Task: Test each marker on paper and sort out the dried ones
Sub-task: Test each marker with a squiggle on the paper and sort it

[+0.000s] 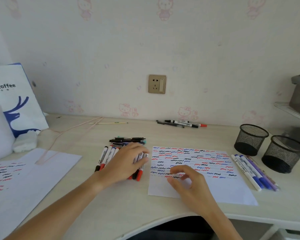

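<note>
L grip (126, 161) lying flat, fingers spread on marker pile (104, 158), R grip (185, 181) hovering loosely curled, holding nothing, paper (215, 187) under it

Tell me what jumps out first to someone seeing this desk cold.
The paper at centre, covered with red, blue and black squiggles, catches the eye first, with the right hand resting on it, fingers loosely curled. Just left of it, the left hand lies on a marker pile. Two mesh cups stand at the far right, with a row of blue markers between them and the paper.
</note>
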